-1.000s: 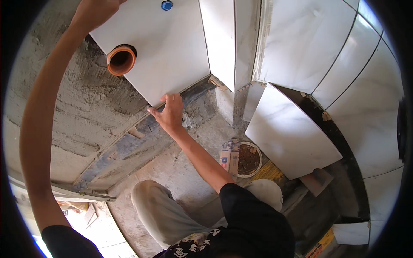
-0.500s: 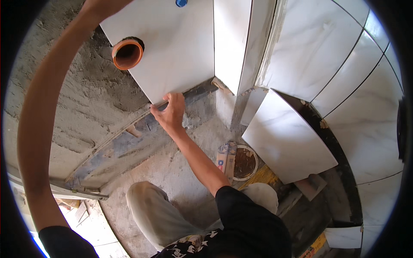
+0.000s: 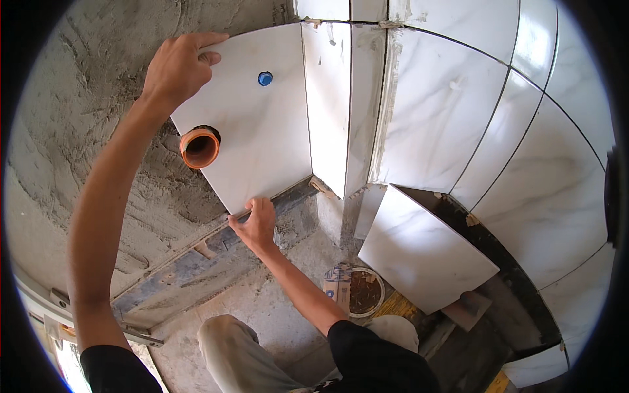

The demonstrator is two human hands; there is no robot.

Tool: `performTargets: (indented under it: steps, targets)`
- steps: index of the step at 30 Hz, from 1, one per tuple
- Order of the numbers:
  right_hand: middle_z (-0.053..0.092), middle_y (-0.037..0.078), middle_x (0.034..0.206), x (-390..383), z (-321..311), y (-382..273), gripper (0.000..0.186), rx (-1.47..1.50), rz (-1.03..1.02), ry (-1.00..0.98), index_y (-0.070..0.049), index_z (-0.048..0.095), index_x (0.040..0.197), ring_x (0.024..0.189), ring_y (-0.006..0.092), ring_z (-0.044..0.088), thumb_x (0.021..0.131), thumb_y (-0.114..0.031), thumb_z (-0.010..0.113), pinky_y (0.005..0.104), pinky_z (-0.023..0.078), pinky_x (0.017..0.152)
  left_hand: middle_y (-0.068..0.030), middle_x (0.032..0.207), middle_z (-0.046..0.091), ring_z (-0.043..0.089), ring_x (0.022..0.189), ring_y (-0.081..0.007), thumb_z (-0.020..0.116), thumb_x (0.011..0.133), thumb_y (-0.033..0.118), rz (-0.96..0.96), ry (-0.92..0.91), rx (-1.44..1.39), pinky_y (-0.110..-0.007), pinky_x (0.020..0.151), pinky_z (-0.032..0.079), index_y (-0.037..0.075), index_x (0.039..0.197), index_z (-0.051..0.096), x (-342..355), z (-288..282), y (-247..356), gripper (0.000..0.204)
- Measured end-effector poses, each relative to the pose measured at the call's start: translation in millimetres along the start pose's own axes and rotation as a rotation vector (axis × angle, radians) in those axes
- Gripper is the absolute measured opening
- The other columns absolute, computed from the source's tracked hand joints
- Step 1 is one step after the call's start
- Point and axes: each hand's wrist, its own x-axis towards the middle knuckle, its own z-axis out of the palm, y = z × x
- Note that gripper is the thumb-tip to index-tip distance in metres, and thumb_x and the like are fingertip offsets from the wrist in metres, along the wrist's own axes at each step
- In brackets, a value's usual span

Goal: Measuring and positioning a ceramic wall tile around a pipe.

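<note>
A white marbled wall tile [image 3: 262, 131] sits against the mortared wall, with an orange pipe [image 3: 199, 148] sticking out through its left edge. Higher up, a blue plug [image 3: 265, 78] shows through a hole in the same tile. My left hand [image 3: 178, 71] grips the tile's upper left corner, its index finger along the top edge and its thumb bent. At the lower left corner, my right hand [image 3: 254, 226] holds the bottom edge between thumb and curled fingers. The tile's lower edge is level with a dark strip [image 3: 295, 196].
A loose white tile [image 3: 426, 252] leans at the right, with a flat trowel [image 3: 466, 310] near its lower edge. On the floor stand a round bucket [image 3: 367, 292] and a printed packet [image 3: 337, 285]. A metal straightedge [image 3: 141, 337] lies at lower left. Rough mortar [image 3: 98, 131] covers the left wall.
The view has tilted upward, so the tile's top edge and my whole left hand now show. My right hand stays at the tile's lower corner.
</note>
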Motion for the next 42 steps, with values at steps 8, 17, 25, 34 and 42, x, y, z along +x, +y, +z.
performTargets:
  steps: [8,17,25,34,42]
  targets:
    - [0.062,0.012,0.091,39,-29,39,0.046,0.103,0.066,-0.247,-0.003,0.059,0.099,0.080,0.0288,0.060,0.072,-0.027,0.088,0.0410,0.050,0.072,-0.0140,0.113,0.067,0.067,0.100,-0.0374,0.072,0.089,0.020,0.310,0.228,0.318,-0.048,0.092,0.051,0.021,0.126,0.071,-2,5,1,0.038]
    - [0.053,0.003,0.070,189,-123,-95,0.021,1.008,-0.132,0.378,-0.002,0.054,0.083,0.063,0.0105,0.046,0.100,-0.013,0.058,0.0250,0.038,0.060,-0.0149,0.108,0.065,0.064,0.102,-0.0382,0.071,0.089,0.019,0.076,0.034,0.075,-0.048,0.087,0.052,0.028,0.135,0.065,-15,-6,-6,0.047]
    - [0.033,0.002,0.051,250,-59,-72,0.021,1.311,-0.149,0.391,-0.007,0.035,0.060,0.044,0.0115,0.025,0.079,-0.006,0.044,0.0289,0.024,0.042,-0.0143,0.105,0.065,0.066,0.098,-0.0372,0.071,0.089,0.018,0.120,0.128,0.127,-0.048,0.083,0.053,0.027,0.132,0.067,-16,3,-6,0.045]
    - [0.031,0.001,0.052,226,-57,-70,0.020,1.497,-0.187,0.208,-0.006,0.034,0.061,0.046,0.0113,0.023,0.079,-0.003,0.042,0.0286,0.024,0.044,-0.0148,0.099,0.065,0.066,0.093,-0.0371,0.072,0.087,0.017,0.140,0.143,0.120,-0.047,0.080,0.053,0.025,0.130,0.069,-13,4,-5,0.044]
    - [0.039,-0.001,0.057,233,-45,-45,0.018,1.056,-0.281,0.248,-0.003,0.044,0.063,0.050,0.0071,0.032,0.079,-0.004,0.053,0.0267,0.025,0.046,-0.0160,0.110,0.068,0.065,0.102,-0.0384,0.073,0.087,0.015,0.150,0.152,0.007,-0.047,0.086,0.052,0.025,0.132,0.067,-11,10,-8,0.047]
